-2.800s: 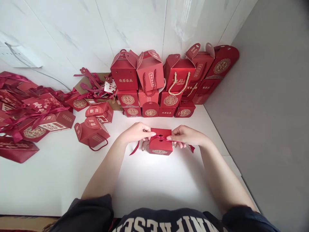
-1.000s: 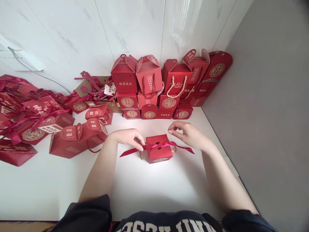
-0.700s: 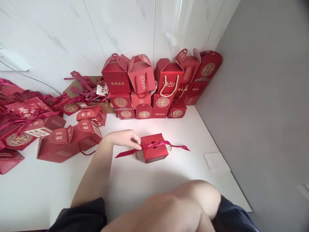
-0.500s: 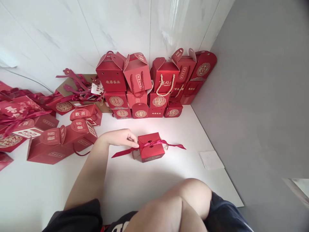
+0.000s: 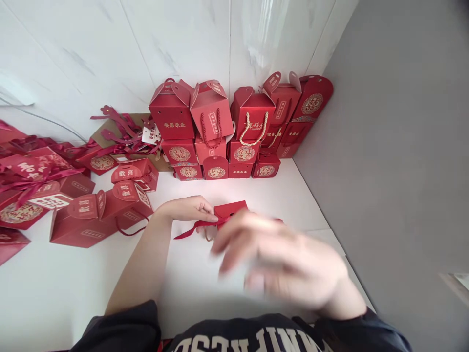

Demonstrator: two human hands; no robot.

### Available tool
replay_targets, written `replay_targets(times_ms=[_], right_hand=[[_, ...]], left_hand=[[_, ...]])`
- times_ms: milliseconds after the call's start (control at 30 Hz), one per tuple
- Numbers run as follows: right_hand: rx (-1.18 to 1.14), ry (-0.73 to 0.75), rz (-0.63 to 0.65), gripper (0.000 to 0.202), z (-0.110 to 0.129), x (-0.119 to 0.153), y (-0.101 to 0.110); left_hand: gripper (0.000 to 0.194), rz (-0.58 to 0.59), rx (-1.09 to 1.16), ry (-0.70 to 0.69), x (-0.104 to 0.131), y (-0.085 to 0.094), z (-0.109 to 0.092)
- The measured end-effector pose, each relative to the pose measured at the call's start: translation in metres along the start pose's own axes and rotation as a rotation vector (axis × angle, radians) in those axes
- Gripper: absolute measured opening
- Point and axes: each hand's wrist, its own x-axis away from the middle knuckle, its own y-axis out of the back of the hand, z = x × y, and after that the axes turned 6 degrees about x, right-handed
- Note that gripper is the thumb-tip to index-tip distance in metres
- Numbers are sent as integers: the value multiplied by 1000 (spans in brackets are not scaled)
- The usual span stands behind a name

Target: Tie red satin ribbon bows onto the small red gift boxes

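A small red gift box [image 5: 230,208] stands on the white table, with a dark red ribbon [image 5: 190,230] across its top. My left hand [image 5: 192,210] grips the box's left side, its thumb on top by the ribbon and fingertips curled below. A pale cord loop [image 5: 209,235] hangs at that same side. My right hand [image 5: 289,259] is in the air, nearer to me than the box, blurred by motion. Its fingers are curved and apart from the thumb, with nothing seen between them. It hides the front and right of the box and most of the ribbon's right end.
Red gift boxes [image 5: 216,151] are stacked against the tiled wall. More red boxes [image 5: 98,215] stand at left, beside a heap of ribbons and tags [image 5: 128,132] on a brown tray or box. A grey panel [image 5: 395,146] bounds the table [image 5: 110,288] on the right.
My right hand has come into view from the lower right and now covers part of the box. My left hand keeps its place on the box's left side. The bare knees have left view.
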Motion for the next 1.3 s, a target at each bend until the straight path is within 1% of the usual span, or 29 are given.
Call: replay_targets(times_ms=[33,67,133,200,233,300,333,400,467,567,633,667,867,1033,1100,1133,1233,1300], right_hand=[[-11,-123,-37,27,-15,1,6],[-15,-280,-70,29,-33,4,11],[16,-602,-90,37,-71,13,19],[35,-774,9,45,-104,23,20],[4,-810,84,48,-116,26,18],[-134,-813,243,53,-131,30,12],[-211,-802,299,54,-135,30,9],[-329,-788,361,55,-136,29,3],[-396,-777,402,56,-135,27,1],[-457,-751,452,56,-135,26,1],[-449,-750,418,55,-135,26,2],[-437,-751,387,53,-134,26,2],[-412,-746,206,43,-132,25,2],[-337,-756,133,43,-137,27,1],[-342,-755,121,44,-142,26,-1],[-352,-756,119,44,-144,26,-2],[-374,-759,120,45,-150,25,-4],[-380,-758,128,45,-150,25,-5]], left_hand=[[37,10,27,18,0,-1,0],[37,10,41,41,1,-1,1],[35,-12,26,70,0,-2,2],[33,-27,-9,46,-2,-2,2],[32,-40,-22,20,-3,-2,3],[31,-108,-25,-37,-5,-1,3],[31,-151,-12,-60,-6,-1,3],[32,-206,41,-84,-6,-1,2],[34,-190,109,-76,-6,-2,2],[33,-105,204,-58,-5,-3,2],[31,-94,219,-64,-5,-4,2],[30,-108,206,-68,-5,-4,3],[30,-246,64,-94,-4,-2,4],[31,-283,-7,-133,-4,4,8],[31,-275,-1,-126,-3,7,12],[30,-253,12,-122,-2,9,14],[25,-147,8,-94,3,13,17],[22,-143,-55,-113,7,12,14]])
